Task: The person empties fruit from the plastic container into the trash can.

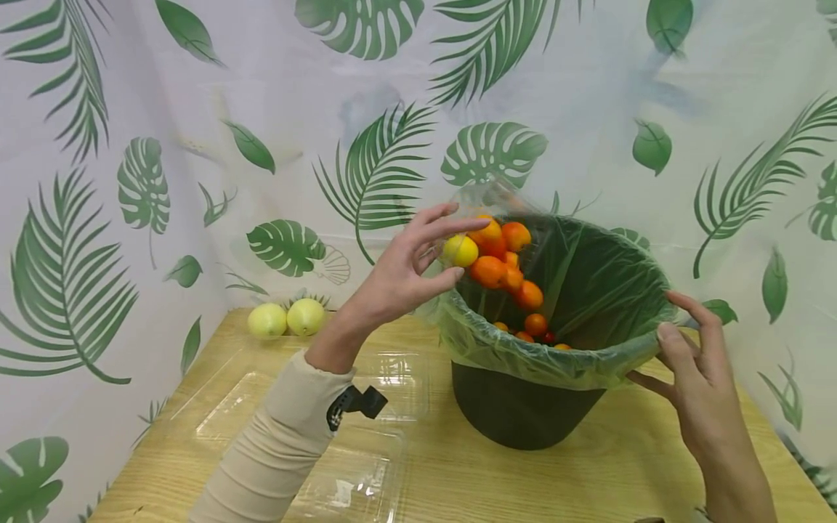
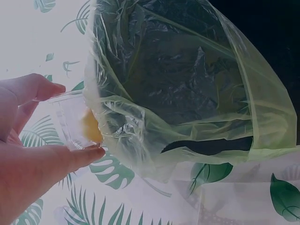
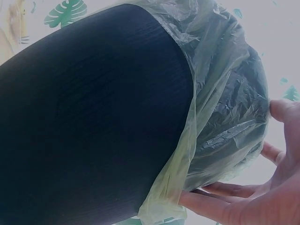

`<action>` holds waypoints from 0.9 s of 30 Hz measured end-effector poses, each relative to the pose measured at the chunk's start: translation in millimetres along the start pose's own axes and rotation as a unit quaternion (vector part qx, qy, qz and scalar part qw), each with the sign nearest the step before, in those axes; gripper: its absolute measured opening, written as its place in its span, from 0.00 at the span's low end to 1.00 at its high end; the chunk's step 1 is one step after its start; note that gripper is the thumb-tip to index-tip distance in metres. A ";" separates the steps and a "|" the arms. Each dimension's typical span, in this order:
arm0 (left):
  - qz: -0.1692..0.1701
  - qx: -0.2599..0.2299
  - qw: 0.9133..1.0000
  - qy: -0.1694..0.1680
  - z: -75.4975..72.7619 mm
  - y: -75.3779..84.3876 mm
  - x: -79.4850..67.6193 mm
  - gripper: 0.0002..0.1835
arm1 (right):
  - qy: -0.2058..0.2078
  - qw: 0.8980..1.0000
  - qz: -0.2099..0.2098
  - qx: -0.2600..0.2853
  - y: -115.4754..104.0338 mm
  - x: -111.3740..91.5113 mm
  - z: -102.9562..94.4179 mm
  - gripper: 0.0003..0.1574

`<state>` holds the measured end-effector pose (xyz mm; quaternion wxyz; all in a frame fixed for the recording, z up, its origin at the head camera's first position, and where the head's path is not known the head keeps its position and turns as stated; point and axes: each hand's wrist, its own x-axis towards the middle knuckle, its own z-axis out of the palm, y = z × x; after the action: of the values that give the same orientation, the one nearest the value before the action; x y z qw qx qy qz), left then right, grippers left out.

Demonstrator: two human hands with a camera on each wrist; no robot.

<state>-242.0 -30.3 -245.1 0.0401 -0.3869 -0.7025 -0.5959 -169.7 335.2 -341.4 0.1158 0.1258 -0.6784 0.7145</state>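
A dark bin (image 1: pixel 523 407) stands tilted on the table, lined with a thin pale-green bag (image 1: pixel 497 356) folded over its rim. My left hand (image 1: pixel 405 269) grips a clear plastic box (image 2: pixel 68 119) between thumb and fingers, tipped over the bin's left rim. Orange and red cherry tomatoes (image 1: pixel 489 272) tumble from it, along with a yellow round fruit (image 1: pixel 461 250) close to the fingertips. Several more tomatoes (image 1: pixel 535 324) show inside the bag. On the other side my right hand (image 1: pixel 702 374) holds the bagged rim, thumb on top and fingers around the edge.
Two pale yellow round fruits (image 1: pixel 286 318) sit at the table's back left. Clear plastic trays or lids (image 1: pixel 222 414) lie on the wooden table (image 1: pixel 588 479) left of the bin. A leaf-patterned sheet (image 1: pixel 261 87) hangs behind and along both sides.
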 end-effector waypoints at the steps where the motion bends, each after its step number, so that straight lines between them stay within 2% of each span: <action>1: 0.002 0.003 1.000 -0.001 0.0 0.0 0.1 0.28 | -0.001 1.000 0.000 0.000 0.0 0.0 0.3 0.34; 18: 0.052 0.023 0.998 -0.001 3.4 2.0 -0.7 0.27 | -0.002 1.000 0.002 0.000 0.4 -0.1 0.8 0.34; 27: 0.061 0.024 0.998 0.002 3.5 5.0 -1.5 0.28 | -0.002 1.000 -0.002 0.002 -0.7 -0.5 1.4 0.34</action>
<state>-236.5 -28.1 -242.9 0.0870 -0.4271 -0.6915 -0.5760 -169.0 333.8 -340.9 0.1160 0.1289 -0.6772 0.7151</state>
